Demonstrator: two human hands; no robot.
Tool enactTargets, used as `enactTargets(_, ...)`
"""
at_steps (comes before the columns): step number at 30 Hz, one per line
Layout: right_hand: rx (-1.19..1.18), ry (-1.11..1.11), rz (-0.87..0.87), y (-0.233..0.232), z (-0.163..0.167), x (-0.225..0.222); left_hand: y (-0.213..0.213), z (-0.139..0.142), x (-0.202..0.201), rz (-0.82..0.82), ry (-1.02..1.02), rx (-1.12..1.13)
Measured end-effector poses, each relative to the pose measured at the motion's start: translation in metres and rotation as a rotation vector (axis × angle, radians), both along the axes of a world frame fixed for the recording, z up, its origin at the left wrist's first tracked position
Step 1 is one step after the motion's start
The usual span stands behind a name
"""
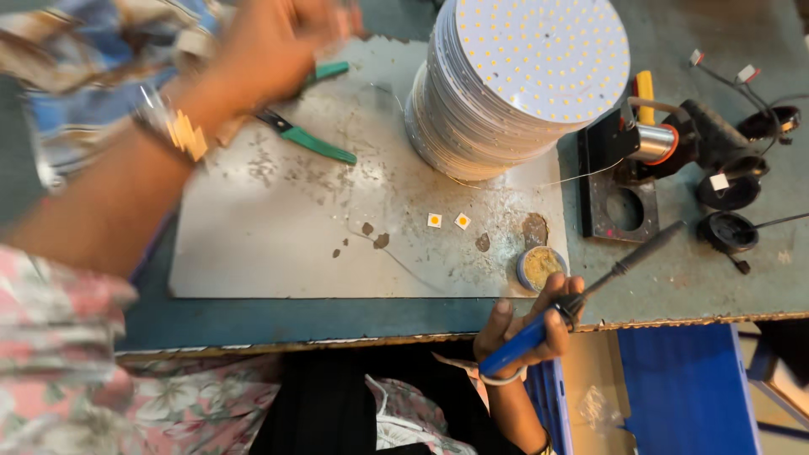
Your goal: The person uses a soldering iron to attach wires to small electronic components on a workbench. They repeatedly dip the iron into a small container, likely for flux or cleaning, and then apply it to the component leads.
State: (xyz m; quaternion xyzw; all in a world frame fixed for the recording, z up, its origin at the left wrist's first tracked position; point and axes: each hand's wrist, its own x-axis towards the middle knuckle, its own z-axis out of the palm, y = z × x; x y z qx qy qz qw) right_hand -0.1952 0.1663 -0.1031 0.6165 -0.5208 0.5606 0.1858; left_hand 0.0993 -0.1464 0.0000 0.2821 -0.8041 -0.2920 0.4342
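With the right hand [527, 324] gripping the soldering iron [590, 291], I'd keep its tip low by the flux tin [539, 268] just above, while the left hand [270, 42] is too blurred to tell.

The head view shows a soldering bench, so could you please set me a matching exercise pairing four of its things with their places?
Things:
1. blue-handled soldering iron
2. green-handled pliers
3. stack of round white LED boards
4. two small square yellow-centred chips

Places:
A. lying on the grey metal sheet, below the stack
B. standing at the sheet's top right
C. held in the right hand
D. lying under the blurred left hand

Pairs: 1-C, 2-D, 3-B, 4-A
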Motion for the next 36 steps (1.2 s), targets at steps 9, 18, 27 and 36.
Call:
enactTargets(9,-0.014,-0.069,0.141,-0.013,0.005,0.010,0.199,-0.011,-0.026,0.297,-0.062,-0.055)
enactTargets(18,0.009,-0.197,0.075,0.014,0.007,-0.027,0.235,-0.024,-0.027,0.301,-0.045,-0.284)
enactTargets(27,0.306,-0.264,0.083,0.016,0.018,-0.051,0.271,-0.024,-0.039,0.282,-0.117,-0.238)
enactTargets(36,0.465,-0.275,0.027,0.015,0.019,-0.050,0.292,-0.026,-0.055,0.183,-0.061,-0.096)
